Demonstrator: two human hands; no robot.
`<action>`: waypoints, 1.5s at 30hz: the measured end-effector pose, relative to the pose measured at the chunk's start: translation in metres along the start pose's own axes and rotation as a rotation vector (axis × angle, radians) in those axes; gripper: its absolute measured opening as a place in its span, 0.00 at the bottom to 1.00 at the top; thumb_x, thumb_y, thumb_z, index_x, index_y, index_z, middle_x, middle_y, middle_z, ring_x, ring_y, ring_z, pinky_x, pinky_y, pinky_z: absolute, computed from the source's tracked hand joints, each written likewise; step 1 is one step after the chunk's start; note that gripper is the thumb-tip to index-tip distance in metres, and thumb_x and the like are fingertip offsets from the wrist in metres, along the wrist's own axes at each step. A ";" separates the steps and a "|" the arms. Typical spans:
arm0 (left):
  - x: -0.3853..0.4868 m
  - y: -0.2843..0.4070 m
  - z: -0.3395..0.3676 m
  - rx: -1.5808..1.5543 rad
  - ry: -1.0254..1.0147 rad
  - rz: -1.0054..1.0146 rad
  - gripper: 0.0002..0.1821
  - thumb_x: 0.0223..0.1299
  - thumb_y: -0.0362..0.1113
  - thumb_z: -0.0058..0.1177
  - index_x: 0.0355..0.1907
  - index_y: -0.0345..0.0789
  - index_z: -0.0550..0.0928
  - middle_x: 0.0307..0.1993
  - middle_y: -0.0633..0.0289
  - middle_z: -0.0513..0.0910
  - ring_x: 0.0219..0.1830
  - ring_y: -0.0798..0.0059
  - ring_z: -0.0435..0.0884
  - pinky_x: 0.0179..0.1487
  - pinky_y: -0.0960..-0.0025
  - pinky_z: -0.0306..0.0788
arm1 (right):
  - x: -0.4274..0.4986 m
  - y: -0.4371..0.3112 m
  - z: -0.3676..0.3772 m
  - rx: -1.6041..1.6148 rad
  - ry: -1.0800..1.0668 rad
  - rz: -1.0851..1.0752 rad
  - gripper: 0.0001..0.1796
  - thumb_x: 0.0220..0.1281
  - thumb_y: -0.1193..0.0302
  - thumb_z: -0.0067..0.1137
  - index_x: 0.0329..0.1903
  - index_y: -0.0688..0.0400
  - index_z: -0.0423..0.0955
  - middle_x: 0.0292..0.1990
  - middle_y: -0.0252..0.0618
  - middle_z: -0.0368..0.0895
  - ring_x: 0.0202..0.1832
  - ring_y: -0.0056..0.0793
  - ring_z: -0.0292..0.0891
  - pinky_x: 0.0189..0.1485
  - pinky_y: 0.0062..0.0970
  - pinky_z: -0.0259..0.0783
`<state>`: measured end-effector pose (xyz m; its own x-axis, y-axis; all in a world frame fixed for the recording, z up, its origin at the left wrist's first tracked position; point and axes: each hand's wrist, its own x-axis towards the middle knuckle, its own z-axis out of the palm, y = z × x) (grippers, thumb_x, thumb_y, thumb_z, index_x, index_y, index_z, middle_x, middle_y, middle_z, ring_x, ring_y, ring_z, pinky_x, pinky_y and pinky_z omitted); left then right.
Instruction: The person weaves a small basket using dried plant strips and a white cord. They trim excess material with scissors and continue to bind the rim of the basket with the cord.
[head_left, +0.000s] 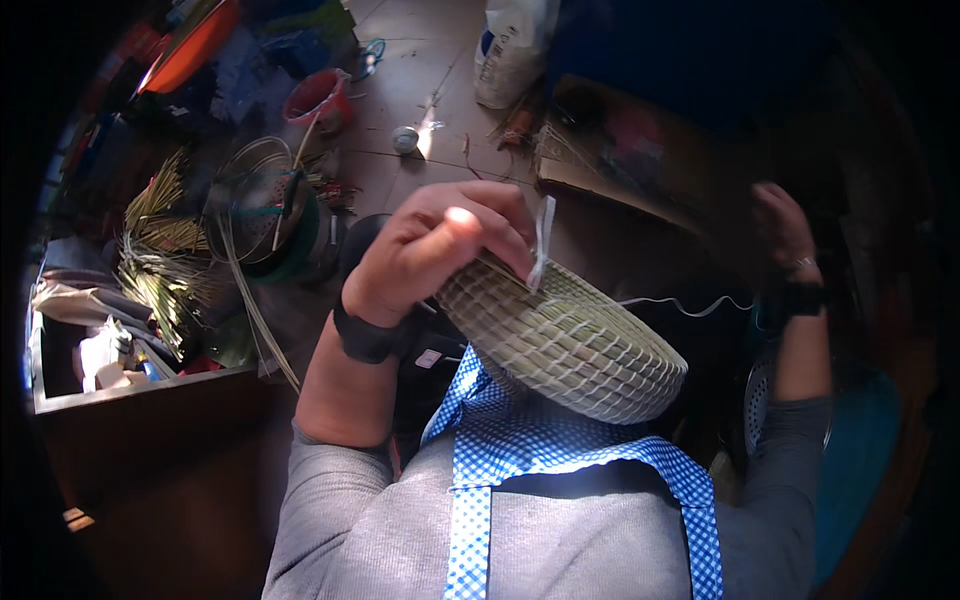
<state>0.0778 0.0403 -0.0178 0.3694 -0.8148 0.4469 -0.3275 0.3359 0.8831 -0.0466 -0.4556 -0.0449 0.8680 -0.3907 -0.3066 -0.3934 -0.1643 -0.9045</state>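
My left hand grips the rim of a coiled basket woven of greenish plant stems bound with white stitches. The basket hangs tilted in front of my blue checked apron. Beside my left fingers, a flat white strip loop stands up from the rim. From the basket a thin white strand runs in waves to the right, towards my right forearm. Away from the basket, my right hand is raised at the far right, blurred and in shadow. Whether it holds anything is unclear.
At left, a bundle of dry stems lies by an open drawer or box. Near it stand a perforated strainer and a red bucket. A ball of twine, a white sack and a cardboard box lie ahead.
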 end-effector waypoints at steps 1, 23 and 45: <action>0.006 -0.004 0.014 0.018 -0.034 -0.041 0.43 0.72 0.70 0.35 0.33 0.30 0.89 0.32 0.57 0.79 0.31 0.72 0.78 0.35 0.73 0.68 | -0.006 -0.013 0.053 0.058 -0.458 -0.176 0.17 0.72 0.55 0.56 0.52 0.52 0.78 0.38 0.32 0.79 0.37 0.18 0.76 0.34 0.17 0.71; -0.018 0.004 0.034 0.001 -0.020 -0.088 0.43 0.70 0.71 0.38 0.33 0.30 0.89 0.29 0.56 0.78 0.30 0.70 0.78 0.35 0.70 0.68 | -0.060 -0.053 0.210 -0.058 -1.387 -0.259 0.13 0.70 0.64 0.60 0.43 0.60 0.85 0.29 0.29 0.82 0.27 0.15 0.73 0.30 0.18 0.68; -0.031 -0.027 0.067 0.166 0.045 -0.078 0.13 0.56 0.18 0.59 0.42 0.33 0.86 0.38 0.60 0.81 0.38 0.68 0.83 0.40 0.71 0.75 | -0.040 -0.069 0.195 -0.086 -1.211 -0.044 0.15 0.74 0.63 0.56 0.40 0.64 0.81 0.31 0.32 0.80 0.28 0.15 0.67 0.29 0.17 0.63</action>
<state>0.0173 0.0249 -0.0650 0.4360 -0.8122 0.3876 -0.4343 0.1873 0.8811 0.0054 -0.2520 -0.0276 0.5837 0.7086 -0.3965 -0.3358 -0.2340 -0.9124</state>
